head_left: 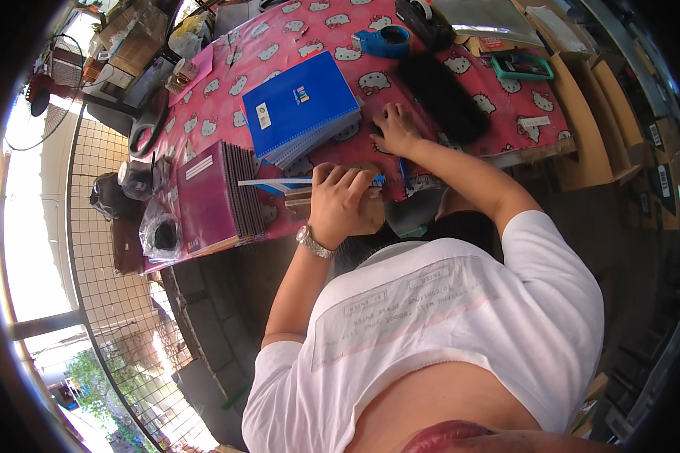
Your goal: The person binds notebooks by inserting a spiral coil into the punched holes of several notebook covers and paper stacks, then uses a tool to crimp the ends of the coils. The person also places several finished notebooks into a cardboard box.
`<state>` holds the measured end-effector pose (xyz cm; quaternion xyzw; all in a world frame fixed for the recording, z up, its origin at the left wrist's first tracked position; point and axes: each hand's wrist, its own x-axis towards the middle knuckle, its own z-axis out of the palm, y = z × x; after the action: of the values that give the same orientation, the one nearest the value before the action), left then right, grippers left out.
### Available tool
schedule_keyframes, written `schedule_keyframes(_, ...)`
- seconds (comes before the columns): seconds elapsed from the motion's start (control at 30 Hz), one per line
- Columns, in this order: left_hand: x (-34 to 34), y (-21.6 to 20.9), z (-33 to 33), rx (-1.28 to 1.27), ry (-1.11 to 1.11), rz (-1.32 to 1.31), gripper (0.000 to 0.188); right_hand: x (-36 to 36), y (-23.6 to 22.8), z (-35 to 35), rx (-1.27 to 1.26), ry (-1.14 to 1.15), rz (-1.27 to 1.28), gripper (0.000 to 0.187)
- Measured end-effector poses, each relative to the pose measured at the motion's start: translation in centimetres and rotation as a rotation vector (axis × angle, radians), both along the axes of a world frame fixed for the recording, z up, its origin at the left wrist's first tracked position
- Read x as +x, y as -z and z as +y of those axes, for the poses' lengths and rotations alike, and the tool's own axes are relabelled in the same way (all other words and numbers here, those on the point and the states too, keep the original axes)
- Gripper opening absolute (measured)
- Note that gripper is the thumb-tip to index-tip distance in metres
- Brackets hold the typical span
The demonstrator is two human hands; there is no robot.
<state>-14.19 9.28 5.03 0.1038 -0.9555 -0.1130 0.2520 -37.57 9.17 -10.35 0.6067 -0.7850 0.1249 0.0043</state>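
Observation:
My left hand (338, 198), with a watch on its wrist, has its fingers curled over a blue notebook (279, 182), seen almost edge-on at the table's near edge. Just below that hand shows a brown wooden piece (372, 211), partly covered. My right hand (397, 130) rests on the table to the right with fingers apart; a small dark patch by its fingertips is too unclear to name. A stack of blue spiral notebooks (302, 106) lies beyond my left hand. To the left sits a stack of purple spiral notebooks (208, 192).
The table has a pink patterned cover (279, 30). A blue tape dispenser (385, 41), a long black object (442, 94) and a green tray (523, 66) lie at the far right. Cardboard boxes (589, 121) stand beyond the right edge; a plastic-wrapped black item (161, 232) sits left.

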Motion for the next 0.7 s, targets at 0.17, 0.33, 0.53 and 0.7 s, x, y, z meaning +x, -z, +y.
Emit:
schedule_keyframes(0.17,0.8,1.4,-0.6,-0.065,-0.064,0.009,0.032,-0.6,-6.9,2.2,0.191,-0.358,-1.347,0.042)
schedule_keyframes(0.33,0.9,1.0,-0.4,-0.143,-0.263,0.051,0.025,0.9,-13.6,5.1,0.292,-0.812,-1.649,0.043)
schedule_keyframes(0.53,0.7,0.8,-0.9,-0.169,-0.221,-0.02,0.025,0.5,-15.0,4.4,0.376,-0.913,-1.613,0.048)
schedule_keyframes(0.7,1.7,1.9,-1.7,-0.176,-0.234,-0.006,0.026,1.8,-14.4,3.6,0.359,-1.067,-1.879,0.044)
